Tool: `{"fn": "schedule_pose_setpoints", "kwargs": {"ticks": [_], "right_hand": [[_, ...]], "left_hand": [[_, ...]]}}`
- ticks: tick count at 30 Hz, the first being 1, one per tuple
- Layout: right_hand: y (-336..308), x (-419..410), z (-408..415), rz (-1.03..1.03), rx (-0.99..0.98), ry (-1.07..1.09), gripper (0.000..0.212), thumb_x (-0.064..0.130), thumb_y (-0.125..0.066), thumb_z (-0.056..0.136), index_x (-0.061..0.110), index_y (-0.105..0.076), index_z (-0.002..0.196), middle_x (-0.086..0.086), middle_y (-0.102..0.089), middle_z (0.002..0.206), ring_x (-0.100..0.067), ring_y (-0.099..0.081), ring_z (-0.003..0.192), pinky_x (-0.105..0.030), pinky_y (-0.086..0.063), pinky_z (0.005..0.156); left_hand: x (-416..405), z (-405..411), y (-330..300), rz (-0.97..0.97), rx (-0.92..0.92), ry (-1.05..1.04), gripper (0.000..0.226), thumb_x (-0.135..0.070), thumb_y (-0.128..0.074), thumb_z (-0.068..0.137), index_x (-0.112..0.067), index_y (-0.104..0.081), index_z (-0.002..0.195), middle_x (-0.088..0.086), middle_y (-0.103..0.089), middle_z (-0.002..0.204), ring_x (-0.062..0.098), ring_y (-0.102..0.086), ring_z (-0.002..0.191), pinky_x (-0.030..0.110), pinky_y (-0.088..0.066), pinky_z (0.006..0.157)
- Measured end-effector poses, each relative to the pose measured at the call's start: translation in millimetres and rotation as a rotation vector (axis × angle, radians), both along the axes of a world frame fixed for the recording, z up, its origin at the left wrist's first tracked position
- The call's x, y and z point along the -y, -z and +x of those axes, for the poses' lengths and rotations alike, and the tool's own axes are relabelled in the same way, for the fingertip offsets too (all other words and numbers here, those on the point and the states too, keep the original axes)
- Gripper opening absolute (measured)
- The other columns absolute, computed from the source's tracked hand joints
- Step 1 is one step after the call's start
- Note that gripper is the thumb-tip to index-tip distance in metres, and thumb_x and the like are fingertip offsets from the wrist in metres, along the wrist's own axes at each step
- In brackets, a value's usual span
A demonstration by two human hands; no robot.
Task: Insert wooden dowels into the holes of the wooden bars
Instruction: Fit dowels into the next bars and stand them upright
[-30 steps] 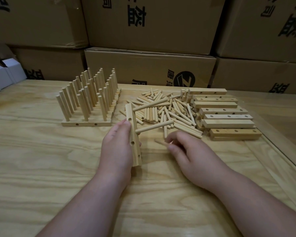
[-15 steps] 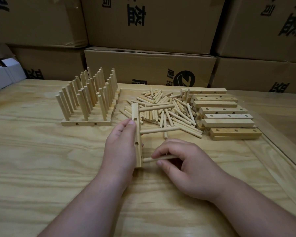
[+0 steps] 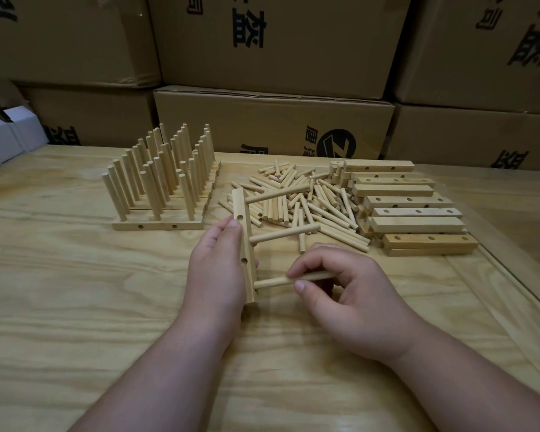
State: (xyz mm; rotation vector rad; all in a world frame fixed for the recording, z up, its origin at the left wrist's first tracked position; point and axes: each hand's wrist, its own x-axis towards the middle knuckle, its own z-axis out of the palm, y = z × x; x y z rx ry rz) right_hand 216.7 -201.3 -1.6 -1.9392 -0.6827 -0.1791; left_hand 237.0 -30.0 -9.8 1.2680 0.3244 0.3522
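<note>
Two dowels already stood out of the bar [image 3: 245,241] gripped on edge by the left hand [image 3: 217,269], while the right hand [image 3: 346,294] pinched a third dowel [image 3: 289,279] at the nearest hole, where a tilted push could jam it.

Bare surface [image 3: 75,307] along the near edge and far left, open to passage. Blocked at back by stacked boxes [image 3: 272,120]. Back left taken by rack [image 3: 159,188] of upright dowels, standing tall. Middle back filled by loose dowel pile [image 3: 296,201], touching bar stack [image 3: 412,207] at right. Narrow bare strip between rack and pile. Centre barred by held bar [image 3: 245,241], three dowels jutting right toward pile. Open strip right of bar stack, ending at surface edge.
</note>
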Motion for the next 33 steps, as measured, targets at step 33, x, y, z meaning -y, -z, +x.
{"fn": "schedule_pose_setpoints", "kwargs": {"ticks": [33], "right_hand": [[-7.4, -5.4, -6.2, -0.432, 0.105, 0.021, 0.023, 0.045, -0.049, 0.096, 0.030, -0.065, 0.099, 0.016, -0.064, 0.085, -0.005, -0.059, 0.083, -0.028, -0.048, 0.071]], "left_hand": [[0.7, -1.5, 0.2, -0.017, 0.062, -0.081, 0.015, -0.033, -0.057, 0.101, -0.032, -0.072, 0.098, -0.024, -0.074, 0.082, -0.004, -0.067, 0.071, 0.018, -0.053, 0.055]]}}
